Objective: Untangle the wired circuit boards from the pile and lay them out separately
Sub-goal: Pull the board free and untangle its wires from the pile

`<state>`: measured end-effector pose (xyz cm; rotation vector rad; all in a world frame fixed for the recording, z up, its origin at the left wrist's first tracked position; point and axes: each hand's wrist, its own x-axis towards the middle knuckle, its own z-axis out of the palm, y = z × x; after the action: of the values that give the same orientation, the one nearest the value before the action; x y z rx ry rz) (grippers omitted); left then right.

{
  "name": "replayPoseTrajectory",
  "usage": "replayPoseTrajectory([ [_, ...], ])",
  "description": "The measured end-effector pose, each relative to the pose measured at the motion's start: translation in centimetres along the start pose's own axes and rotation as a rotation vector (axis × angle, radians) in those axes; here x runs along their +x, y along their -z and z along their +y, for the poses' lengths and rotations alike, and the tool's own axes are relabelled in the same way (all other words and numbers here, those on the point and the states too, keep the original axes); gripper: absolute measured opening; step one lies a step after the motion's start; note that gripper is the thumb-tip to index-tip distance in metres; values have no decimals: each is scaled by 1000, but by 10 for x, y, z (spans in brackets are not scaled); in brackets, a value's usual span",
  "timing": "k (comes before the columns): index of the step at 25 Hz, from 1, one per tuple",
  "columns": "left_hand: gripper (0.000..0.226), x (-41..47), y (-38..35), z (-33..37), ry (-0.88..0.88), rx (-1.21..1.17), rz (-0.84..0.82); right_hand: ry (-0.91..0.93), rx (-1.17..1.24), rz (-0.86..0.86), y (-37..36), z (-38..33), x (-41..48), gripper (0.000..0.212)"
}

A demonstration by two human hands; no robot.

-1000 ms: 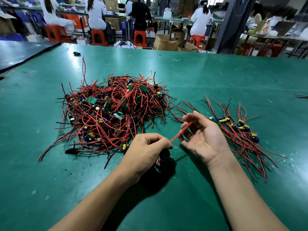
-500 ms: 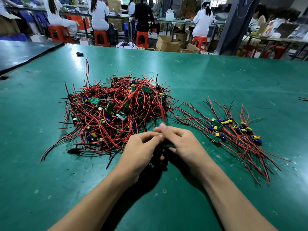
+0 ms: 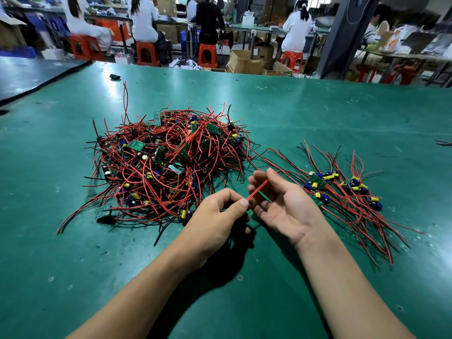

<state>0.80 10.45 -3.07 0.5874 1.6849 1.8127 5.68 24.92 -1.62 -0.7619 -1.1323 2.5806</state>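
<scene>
1. Head cam: tangled pile point(image 3: 166, 162) sits left-centre on counter point(image 3: 293, 113).
2. Left hand point(image 3: 215, 216) pinches red wire point(image 3: 256, 190); right hand point(image 3: 286, 206) loose, fingers apart, wire across them.
3. Sorted boards point(image 3: 342, 192) lie right. Step: freeing one; next, prob. steady pull w/o snagging.

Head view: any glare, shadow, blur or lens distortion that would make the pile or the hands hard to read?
Head view: glare streaks the green table behind the pile, which is sharp; the left hand, right hand and red wire are crisp, with a dark shadow beneath them; the background workers are soft; the wide lens bows the table's far edge.
</scene>
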Motion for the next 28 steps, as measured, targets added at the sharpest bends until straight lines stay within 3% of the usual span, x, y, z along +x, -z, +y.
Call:
replayPoseTrajectory([
  [4,15,0,1,1,7,47,-38,1,202,34,9,-9,3,44],
  [11,14,-3,7,4,18,72,-133,-29,325,11,11,-11,2,37],
  [13,14,-3,8,5,56,2,-106,53,178,16,11,-5,4,41],
  [16,13,-2,9,6,95,-121,-20,201,-262,73,9,3,4,46],
  [19,12,2,12,9,96,-122,67,180,-556,-59,4,13,-1,46],
  [21,21,4,15,11,122,-145,88,135,-639,-257,1,20,-6,37],
  [23,32,5,18,12,120,-193,104,132,-671,-385,1,22,-6,48],
  [25,41,5,18,13,96,-245,104,140,-664,-426,2,20,-6,50],
  [28,46,5,17,15,77,-248,100,163,-634,-436,4,18,-6,36],
])
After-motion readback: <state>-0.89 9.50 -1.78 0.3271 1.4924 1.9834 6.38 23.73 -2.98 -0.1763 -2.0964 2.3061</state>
